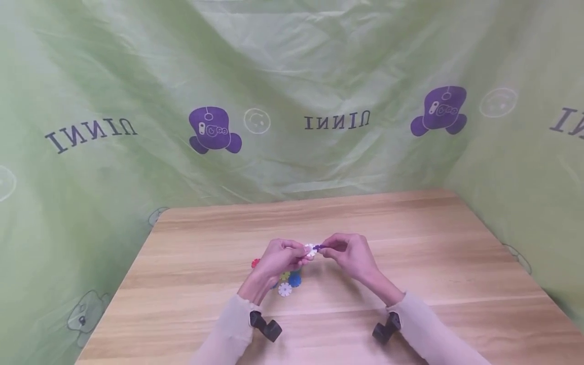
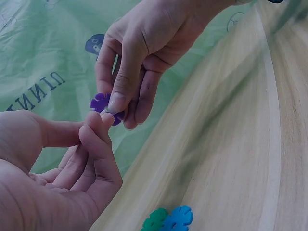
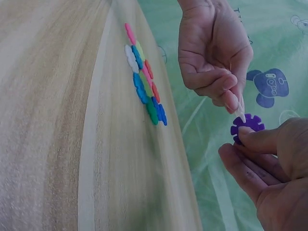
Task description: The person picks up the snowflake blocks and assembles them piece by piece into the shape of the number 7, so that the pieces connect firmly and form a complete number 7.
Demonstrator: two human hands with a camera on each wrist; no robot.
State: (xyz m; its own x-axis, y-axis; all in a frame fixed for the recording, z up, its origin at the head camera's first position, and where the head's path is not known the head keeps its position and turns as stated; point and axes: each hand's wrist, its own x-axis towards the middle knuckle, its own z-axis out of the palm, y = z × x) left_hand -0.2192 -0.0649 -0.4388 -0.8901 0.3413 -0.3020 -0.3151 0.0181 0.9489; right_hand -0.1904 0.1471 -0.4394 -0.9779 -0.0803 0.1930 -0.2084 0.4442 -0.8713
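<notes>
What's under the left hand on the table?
In the head view, a red disc, yellow disc, blue disc and white disc show around the left hand; it covers whatever lies between red and yellow.

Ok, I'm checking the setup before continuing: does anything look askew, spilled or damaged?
No spill or damage shows on the table. The green backdrop looks odd, though: it hangs creased, and its purple bear prints seem upside down, with what look like ears lowermost.

A creased green cloth [image 1: 292, 61] hangs behind the wooden table [image 1: 438, 284], its purple figures [image 1: 211, 128] possibly bears.
</notes>
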